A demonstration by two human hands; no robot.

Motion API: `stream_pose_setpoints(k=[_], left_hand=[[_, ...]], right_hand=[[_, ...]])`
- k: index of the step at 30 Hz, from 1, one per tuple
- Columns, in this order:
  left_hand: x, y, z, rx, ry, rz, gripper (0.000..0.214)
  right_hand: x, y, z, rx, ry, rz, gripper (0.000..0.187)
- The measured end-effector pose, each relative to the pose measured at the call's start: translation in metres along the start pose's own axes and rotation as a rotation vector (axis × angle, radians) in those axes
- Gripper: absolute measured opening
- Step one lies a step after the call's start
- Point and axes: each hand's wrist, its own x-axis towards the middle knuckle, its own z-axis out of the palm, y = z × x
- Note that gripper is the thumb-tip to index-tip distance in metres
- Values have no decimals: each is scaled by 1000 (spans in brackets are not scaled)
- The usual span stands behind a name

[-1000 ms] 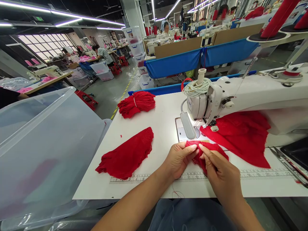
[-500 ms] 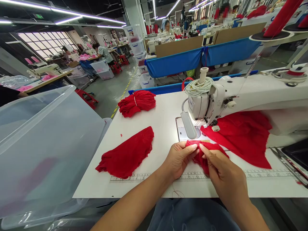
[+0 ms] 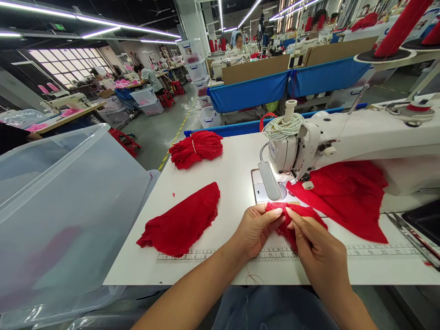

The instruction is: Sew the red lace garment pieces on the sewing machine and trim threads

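Both hands pinch a small red lace piece (image 3: 302, 215) on the white table (image 3: 220, 183), just in front of the needle plate of the white sewing machine (image 3: 343, 133). My left hand (image 3: 256, 229) grips its left edge with thumb and fingers closed. My right hand (image 3: 318, 250) holds its top edge from the right, fingers pressed together. A larger red lace panel (image 3: 347, 197) lies under the machine arm, behind my right hand.
A red lace piece (image 3: 182, 222) lies on the table to the left, and a tied red bundle (image 3: 195, 149) sits at the far left corner. A clear plastic bin (image 3: 65, 206) stands left of the table. A printed ruler (image 3: 213, 254) runs along the front edge. Other workers sit far behind.
The hands stay pinched on the small red piece in nearly the same spot; only the camera view shifts slightly.
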Motion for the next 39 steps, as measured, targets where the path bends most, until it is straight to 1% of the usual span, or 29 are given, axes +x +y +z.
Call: stream_pose_setpoints(k=[2, 4, 8, 11, 13, 18, 21, 24, 26, 28, 31, 35, 39], left_hand=[[0, 0, 0, -13, -7, -6, 24], [-1, 0, 0, -23, 2, -10, 25], [0, 0, -1, -16, 9, -12, 26], [0, 1, -1, 2, 6, -1, 24], [0, 0, -1, 18, 10, 11, 23], [0, -3, -1, 43, -8, 55, 23], [0, -3, -1, 58, -14, 69, 23], [-1, -2, -1, 45, -8, 54, 24], [-1, 0, 0, 26, -12, 42, 24], [-2, 1, 0, 10, -13, 31, 25], [-1, 2, 0, -15, -3, 12, 26], [-1, 1, -1, -46, -4, -4, 26], [-1, 1, -1, -60, -34, 10, 24]], right_hand=[[-1, 3, 0, 31, -11, 11, 34], [-3, 8, -2, 25, -67, 13, 36], [-9, 17, -8, -69, -215, 13, 45], [-9, 19, -11, -144, -255, 12, 47], [-7, 15, -12, -168, -247, 9, 47], [0, 3, -9, -146, -136, 24, 38], [1, 1, -7, -124, -109, 20, 36], [-1, 2, -4, -19, -69, 20, 35], [-2, 1, -1, 74, -40, 47, 35], [-2, -1, 1, 154, -28, 116, 32], [0, -5, 2, 281, -26, 271, 27], [4, -11, 2, 537, -33, 555, 26], [8, -18, 5, 914, 10, 865, 29]])
